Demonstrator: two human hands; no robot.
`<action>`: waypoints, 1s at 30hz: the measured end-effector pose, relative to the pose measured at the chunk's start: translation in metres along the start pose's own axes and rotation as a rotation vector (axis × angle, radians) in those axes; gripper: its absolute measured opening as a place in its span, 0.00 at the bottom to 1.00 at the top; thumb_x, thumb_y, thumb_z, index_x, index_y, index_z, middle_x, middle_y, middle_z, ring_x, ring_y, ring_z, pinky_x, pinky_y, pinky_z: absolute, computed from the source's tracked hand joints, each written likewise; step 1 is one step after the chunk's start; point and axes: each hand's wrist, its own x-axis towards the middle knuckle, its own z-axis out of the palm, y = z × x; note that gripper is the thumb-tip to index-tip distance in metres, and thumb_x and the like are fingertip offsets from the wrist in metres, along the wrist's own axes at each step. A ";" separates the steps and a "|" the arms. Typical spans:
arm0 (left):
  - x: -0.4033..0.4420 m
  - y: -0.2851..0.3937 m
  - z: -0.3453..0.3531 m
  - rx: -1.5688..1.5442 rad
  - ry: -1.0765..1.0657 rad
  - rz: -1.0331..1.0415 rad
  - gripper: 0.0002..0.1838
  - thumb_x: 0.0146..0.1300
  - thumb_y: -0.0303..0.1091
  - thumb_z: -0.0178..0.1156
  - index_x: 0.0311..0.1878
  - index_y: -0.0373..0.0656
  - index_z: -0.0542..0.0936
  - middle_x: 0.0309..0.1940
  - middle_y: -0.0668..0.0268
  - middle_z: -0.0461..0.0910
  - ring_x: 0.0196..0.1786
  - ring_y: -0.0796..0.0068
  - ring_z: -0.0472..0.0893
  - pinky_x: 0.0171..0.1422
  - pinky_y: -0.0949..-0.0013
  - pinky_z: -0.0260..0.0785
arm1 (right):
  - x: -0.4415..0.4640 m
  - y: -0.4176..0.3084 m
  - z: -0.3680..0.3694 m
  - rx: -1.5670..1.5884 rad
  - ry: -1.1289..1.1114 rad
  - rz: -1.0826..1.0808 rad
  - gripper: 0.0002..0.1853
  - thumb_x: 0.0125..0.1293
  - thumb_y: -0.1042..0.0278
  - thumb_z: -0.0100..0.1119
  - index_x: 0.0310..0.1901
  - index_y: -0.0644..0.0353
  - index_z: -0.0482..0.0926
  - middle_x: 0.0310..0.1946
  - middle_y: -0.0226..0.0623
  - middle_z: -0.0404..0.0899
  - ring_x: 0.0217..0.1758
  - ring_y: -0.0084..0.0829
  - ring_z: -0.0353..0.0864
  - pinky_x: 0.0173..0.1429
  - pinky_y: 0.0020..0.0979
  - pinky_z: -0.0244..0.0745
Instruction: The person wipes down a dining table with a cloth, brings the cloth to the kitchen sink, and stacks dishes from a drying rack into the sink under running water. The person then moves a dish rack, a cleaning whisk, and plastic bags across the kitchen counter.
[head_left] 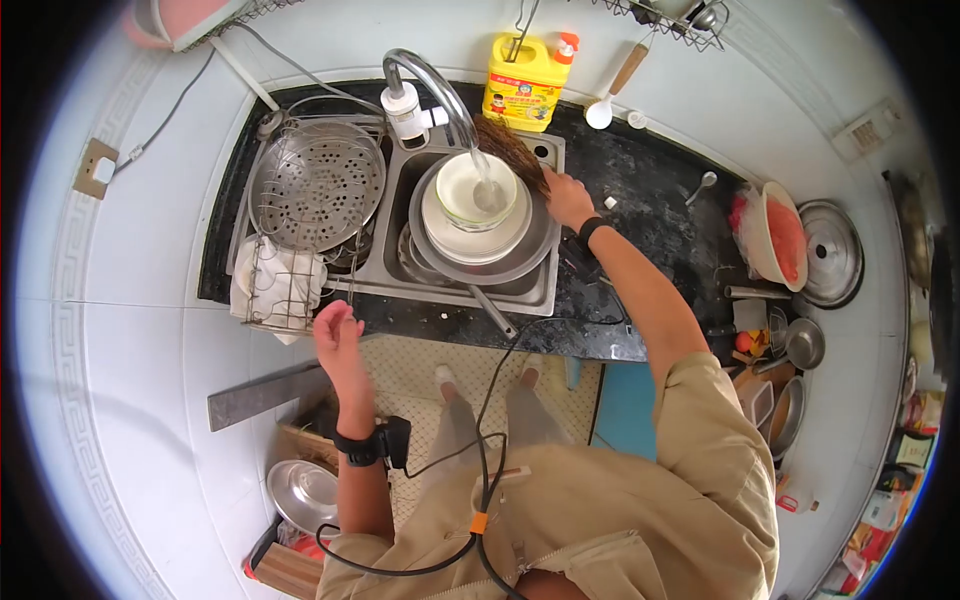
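My right hand [570, 202] is closed on one end of a brown bristle brush [513, 148], which lies across the sink's back right corner behind the bowls. Under the running faucet [430, 75], water falls into a white bowl [462, 192] with a green rim line. That bowl rests on a stack of white dishes [440, 235] inside a metal pan [540, 245], whose handle points toward me over the sink's front edge. My left hand [338, 330] hangs in front of the counter, near the wire rack, holding nothing, with its fingers loosely curled and apart.
A perforated steel tray [320, 185] and a wire rack with a white cloth [275, 275] occupy the left side. Behind the sink stands a yellow detergent jug [525, 85]. A spoon [702, 187] and a bowl with a red inside [785, 240] are on the right. Cables hang before my body.
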 end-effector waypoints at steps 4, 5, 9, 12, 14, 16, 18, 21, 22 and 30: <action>-0.006 0.003 0.007 0.049 -0.016 -0.003 0.11 0.72 0.29 0.56 0.55 0.42 0.75 0.52 0.68 0.76 0.55 0.78 0.75 0.58 0.70 0.72 | -0.006 -0.002 0.000 -0.010 -0.019 0.100 0.25 0.61 0.68 0.60 0.61 0.56 0.71 0.48 0.55 0.79 0.53 0.59 0.78 0.58 0.51 0.76; -0.006 0.004 0.008 0.043 -0.016 -0.021 0.11 0.72 0.29 0.56 0.55 0.43 0.75 0.52 0.68 0.76 0.55 0.78 0.75 0.58 0.70 0.72 | -0.006 0.004 0.001 0.030 0.007 0.116 0.25 0.59 0.68 0.60 0.61 0.57 0.71 0.48 0.57 0.79 0.53 0.58 0.79 0.58 0.50 0.76; -0.004 0.004 0.010 0.045 -0.032 -0.036 0.10 0.71 0.30 0.57 0.54 0.44 0.75 0.52 0.70 0.77 0.56 0.78 0.76 0.58 0.69 0.73 | -0.009 0.019 -0.015 0.204 0.004 0.011 0.27 0.61 0.70 0.58 0.63 0.62 0.70 0.46 0.59 0.79 0.52 0.56 0.79 0.57 0.48 0.75; 0.002 -0.005 0.017 0.016 -0.076 -0.055 0.13 0.69 0.26 0.55 0.55 0.41 0.75 0.52 0.67 0.76 0.56 0.77 0.76 0.56 0.69 0.73 | -0.032 0.026 -0.043 0.643 0.008 0.044 0.30 0.62 0.69 0.58 0.67 0.62 0.67 0.41 0.52 0.81 0.46 0.48 0.82 0.50 0.42 0.77; 0.002 -0.009 0.019 0.010 -0.078 -0.057 0.13 0.69 0.26 0.55 0.55 0.41 0.75 0.52 0.67 0.77 0.55 0.77 0.76 0.55 0.70 0.74 | -0.055 0.010 -0.072 0.822 -0.101 0.121 0.33 0.65 0.68 0.56 0.72 0.60 0.63 0.34 0.40 0.79 0.36 0.32 0.80 0.41 0.32 0.76; 0.003 -0.015 0.021 0.003 -0.077 -0.059 0.13 0.68 0.26 0.56 0.55 0.40 0.75 0.51 0.68 0.77 0.54 0.77 0.77 0.54 0.70 0.74 | -0.078 -0.007 -0.091 0.995 -0.178 0.292 0.32 0.68 0.70 0.52 0.74 0.58 0.63 0.31 0.32 0.76 0.30 0.20 0.73 0.34 0.24 0.73; 0.005 -0.024 0.017 0.002 -0.085 -0.058 0.13 0.68 0.27 0.56 0.55 0.40 0.75 0.50 0.67 0.77 0.52 0.77 0.77 0.53 0.71 0.74 | -0.090 -0.019 -0.089 1.014 -0.261 0.366 0.31 0.70 0.69 0.49 0.75 0.55 0.62 0.28 0.29 0.75 0.26 0.17 0.71 0.30 0.22 0.70; 0.006 -0.032 0.010 0.022 -0.111 -0.088 0.10 0.70 0.31 0.58 0.53 0.46 0.77 0.50 0.72 0.77 0.54 0.80 0.76 0.56 0.71 0.72 | -0.094 -0.022 -0.057 0.895 -0.376 0.467 0.25 0.73 0.64 0.47 0.70 0.57 0.68 0.19 0.26 0.71 0.17 0.19 0.68 0.22 0.24 0.66; 0.004 -0.031 0.008 0.029 -0.101 -0.087 0.10 0.70 0.31 0.58 0.53 0.46 0.77 0.50 0.72 0.77 0.54 0.80 0.76 0.56 0.71 0.72 | -0.093 -0.022 -0.049 0.901 -0.385 0.461 0.25 0.73 0.64 0.47 0.70 0.57 0.68 0.19 0.26 0.71 0.17 0.19 0.68 0.22 0.24 0.66; -0.003 -0.024 -0.002 0.077 -0.089 -0.117 0.11 0.69 0.31 0.59 0.53 0.46 0.77 0.50 0.71 0.77 0.53 0.79 0.76 0.54 0.69 0.73 | -0.056 -0.017 -0.023 -0.172 -0.303 -0.174 0.16 0.61 0.66 0.50 0.40 0.66 0.86 0.30 0.55 0.84 0.34 0.50 0.87 0.39 0.46 0.80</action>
